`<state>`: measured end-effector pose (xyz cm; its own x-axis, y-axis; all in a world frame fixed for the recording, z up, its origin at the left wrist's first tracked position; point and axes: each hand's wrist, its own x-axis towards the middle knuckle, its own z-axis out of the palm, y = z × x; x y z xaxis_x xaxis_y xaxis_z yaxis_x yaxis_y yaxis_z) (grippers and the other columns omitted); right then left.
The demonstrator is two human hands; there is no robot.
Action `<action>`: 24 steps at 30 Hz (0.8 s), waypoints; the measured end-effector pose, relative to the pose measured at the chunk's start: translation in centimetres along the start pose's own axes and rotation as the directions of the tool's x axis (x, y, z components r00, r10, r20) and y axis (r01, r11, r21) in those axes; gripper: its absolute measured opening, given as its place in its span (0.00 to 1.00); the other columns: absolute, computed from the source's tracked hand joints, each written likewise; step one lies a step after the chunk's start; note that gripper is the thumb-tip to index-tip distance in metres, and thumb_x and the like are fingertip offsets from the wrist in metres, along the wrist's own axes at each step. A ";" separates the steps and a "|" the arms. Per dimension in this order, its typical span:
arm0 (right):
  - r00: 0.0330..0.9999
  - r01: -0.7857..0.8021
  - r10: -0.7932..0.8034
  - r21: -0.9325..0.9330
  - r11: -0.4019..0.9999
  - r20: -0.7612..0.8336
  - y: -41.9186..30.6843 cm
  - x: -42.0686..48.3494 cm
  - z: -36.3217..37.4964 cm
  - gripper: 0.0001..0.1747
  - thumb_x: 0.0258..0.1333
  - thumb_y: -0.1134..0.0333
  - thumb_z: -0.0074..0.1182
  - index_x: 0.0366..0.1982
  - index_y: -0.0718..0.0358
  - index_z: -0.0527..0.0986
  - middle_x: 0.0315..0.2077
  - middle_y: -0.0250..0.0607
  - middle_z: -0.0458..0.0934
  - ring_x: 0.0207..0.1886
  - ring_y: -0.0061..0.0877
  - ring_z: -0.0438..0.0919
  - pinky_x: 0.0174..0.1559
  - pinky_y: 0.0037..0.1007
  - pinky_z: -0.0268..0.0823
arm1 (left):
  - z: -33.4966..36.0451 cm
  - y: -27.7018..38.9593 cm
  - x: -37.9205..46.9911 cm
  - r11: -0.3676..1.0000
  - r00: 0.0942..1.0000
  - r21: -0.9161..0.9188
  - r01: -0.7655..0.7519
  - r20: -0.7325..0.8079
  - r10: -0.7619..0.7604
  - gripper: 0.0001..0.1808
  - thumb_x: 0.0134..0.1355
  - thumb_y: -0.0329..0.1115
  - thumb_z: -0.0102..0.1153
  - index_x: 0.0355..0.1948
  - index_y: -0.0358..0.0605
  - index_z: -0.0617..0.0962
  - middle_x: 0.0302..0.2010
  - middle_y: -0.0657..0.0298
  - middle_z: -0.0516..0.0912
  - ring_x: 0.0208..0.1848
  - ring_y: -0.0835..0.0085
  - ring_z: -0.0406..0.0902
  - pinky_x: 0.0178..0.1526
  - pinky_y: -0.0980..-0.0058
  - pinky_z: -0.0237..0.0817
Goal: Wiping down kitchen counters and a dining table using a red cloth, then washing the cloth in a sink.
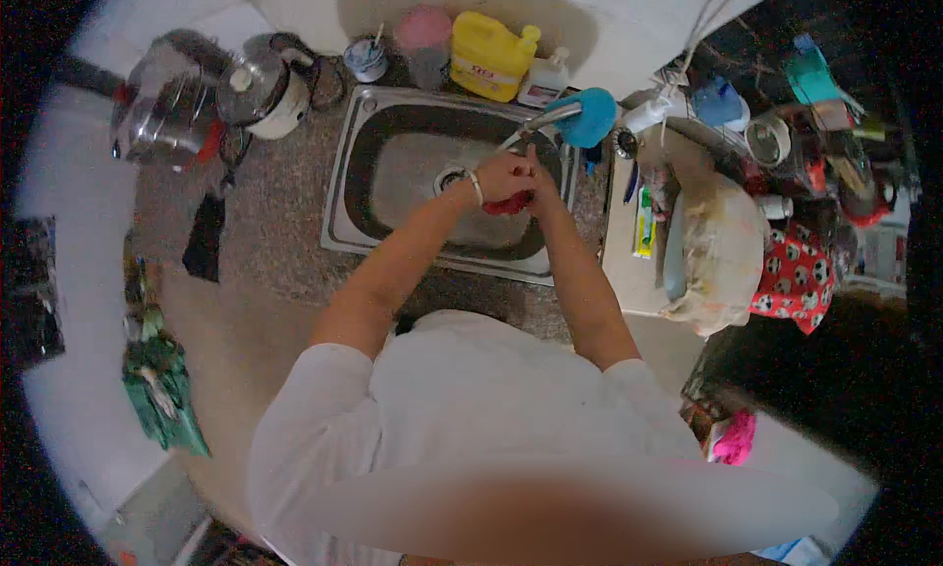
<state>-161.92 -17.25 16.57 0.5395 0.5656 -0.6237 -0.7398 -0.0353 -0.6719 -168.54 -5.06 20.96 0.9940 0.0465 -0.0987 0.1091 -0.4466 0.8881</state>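
Both of my hands meet over the right part of a stainless steel sink (412,176), below the curved faucet (541,119). My left hand (502,177), with a light band at its wrist, lies against my right hand (541,183). A dark red item (508,202) shows just beneath and between them; its kind is unclear, and so is which hand bears it. A blue cloth or sponge (591,117) hangs on the faucet's upper end. The drain (451,181) sits beside my left wrist.
Behind the sink stand a yellow jug (488,58), a white bottle (544,80) and a pink-lidded container (423,39). A lidded pot (269,98) is at the left. A dark cloth (206,235) lies on the counter; a yellow-green packet (645,223) lies at the right.
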 end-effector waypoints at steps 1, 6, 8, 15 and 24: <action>1.000 0.021 -0.020 0.023 1.000 -0.012 0.0 0.5 -0.4 0.27 0.56 0.48 0.44 0.43 0.66 0.68 0.39 0.45 0.74 0.45 0.34 0.74 0.44 0.40 0.68 | -0.4 -0.3 0.1 0.996 0.982 0.062 -0.070 0.178 0.058 0.18 0.50 0.46 0.57 0.16 0.42 0.73 0.19 0.58 0.74 0.26 0.73 0.72 0.34 0.71 0.63; 0.940 0.326 -0.280 0.279 0.903 -0.192 -1.2 0.6 1.8 0.17 0.49 0.68 0.50 0.43 0.63 0.68 0.36 0.38 0.75 0.38 0.30 0.74 0.39 0.34 0.68 | -0.2 -5.1 -1.8 0.955 0.943 -0.294 0.039 0.327 0.062 0.16 0.52 0.49 0.56 0.28 0.47 0.72 0.28 0.61 0.75 0.29 0.72 0.75 0.37 0.71 0.66; 0.893 0.445 -0.394 0.288 0.848 -0.219 -1.2 0.6 2.7 0.16 0.49 0.70 0.50 0.43 0.64 0.68 0.35 0.37 0.74 0.38 0.28 0.74 0.39 0.32 0.68 | -0.5 -6.5 -1.7 0.780 0.919 -0.570 0.259 0.395 -0.016 0.17 0.54 0.51 0.54 0.34 0.49 0.72 0.32 0.62 0.76 0.30 0.70 0.75 0.39 0.70 0.66; 0.742 0.511 -0.531 -0.167 0.843 -0.409 2.3 -2.1 7.9 0.10 0.48 0.71 0.54 0.35 0.62 0.74 0.28 0.37 0.78 0.30 0.24 0.76 0.35 0.27 0.68 | -0.6 -7.9 2.5 0.037 0.828 -0.843 0.536 0.517 -0.219 0.25 0.57 0.59 0.45 0.40 0.48 0.72 0.34 0.62 0.77 0.31 0.69 0.75 0.35 0.70 0.68; 0.556 -0.288 -0.641 -0.846 0.448 -0.529 0.4 -1.2 5.5 0.19 0.56 0.51 0.38 0.35 0.59 0.71 0.26 0.51 0.77 0.31 0.44 0.77 0.33 0.44 0.69 | 2.3 -5.5 2.8 0.249 0.865 -0.850 0.464 0.374 -0.335 0.23 0.62 0.52 0.39 0.28 0.42 0.74 0.30 0.60 0.75 0.31 0.70 0.72 0.29 0.68 0.65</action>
<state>-165.04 -13.43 19.19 0.9869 -0.0987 -0.1273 -0.1469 -0.8762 -0.4591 -166.32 -4.56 14.81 0.8222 -0.1446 -0.5505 0.4908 0.6699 0.5571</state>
